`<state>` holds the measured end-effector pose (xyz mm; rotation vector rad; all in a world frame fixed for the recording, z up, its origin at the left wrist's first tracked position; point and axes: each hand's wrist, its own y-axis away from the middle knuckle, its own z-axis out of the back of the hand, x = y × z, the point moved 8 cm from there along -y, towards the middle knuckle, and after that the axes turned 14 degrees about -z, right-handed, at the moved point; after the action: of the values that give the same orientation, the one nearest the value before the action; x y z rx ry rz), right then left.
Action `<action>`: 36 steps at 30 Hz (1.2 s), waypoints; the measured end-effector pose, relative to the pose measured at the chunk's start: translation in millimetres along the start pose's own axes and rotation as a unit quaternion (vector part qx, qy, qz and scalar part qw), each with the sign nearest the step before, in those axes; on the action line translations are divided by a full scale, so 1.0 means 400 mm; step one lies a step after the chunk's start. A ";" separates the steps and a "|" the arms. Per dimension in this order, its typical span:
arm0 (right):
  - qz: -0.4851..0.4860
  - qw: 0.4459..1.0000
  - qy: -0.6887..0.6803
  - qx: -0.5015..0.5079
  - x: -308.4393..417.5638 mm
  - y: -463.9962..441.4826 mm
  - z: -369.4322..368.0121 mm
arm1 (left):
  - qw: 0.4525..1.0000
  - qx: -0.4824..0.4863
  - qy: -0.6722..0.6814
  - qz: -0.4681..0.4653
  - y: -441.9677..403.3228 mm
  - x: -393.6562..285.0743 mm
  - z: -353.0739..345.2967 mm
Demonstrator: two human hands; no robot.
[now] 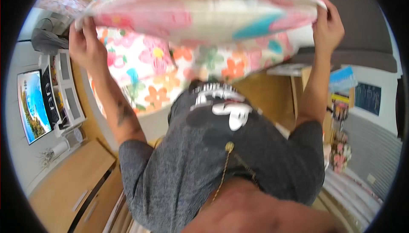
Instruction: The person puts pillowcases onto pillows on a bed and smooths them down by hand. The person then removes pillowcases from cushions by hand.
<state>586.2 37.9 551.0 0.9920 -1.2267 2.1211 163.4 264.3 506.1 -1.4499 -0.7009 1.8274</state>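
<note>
Flowered bedding covers the bed (157, 96), where one pillow (149, 56) lies; the raised floral pillow (208, 15) isn't set down, its corners pinched by the left hand (87, 45) and right hand (329, 30).

Soft floral cloth pillow (196, 15); smooth wooden cabinet (74, 182).

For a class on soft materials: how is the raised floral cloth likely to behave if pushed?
The raised floral cloth would probably give and crumple, not stay stiff: its lower edge bows between the hands. It looks fairly light for its size, as the left hand and right hand hold it up by its ends.
</note>
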 end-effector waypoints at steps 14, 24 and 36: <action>-0.165 0.762 -0.314 0.542 0.154 0.337 -0.168 | 0.922 0.078 0.307 0.224 -0.042 0.327 -0.497; -0.232 0.413 -0.192 0.860 -0.097 1.112 -0.626 | 0.889 0.314 -0.089 0.319 0.619 0.803 -0.429; -0.222 0.924 0.116 0.289 -0.842 0.753 -0.534 | 0.878 0.419 -0.168 0.158 1.073 0.394 -0.819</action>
<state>505.5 63.8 58.4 1.0821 -0.2122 2.1676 381.3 122.7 7.3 -0.6899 0.2253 2.2458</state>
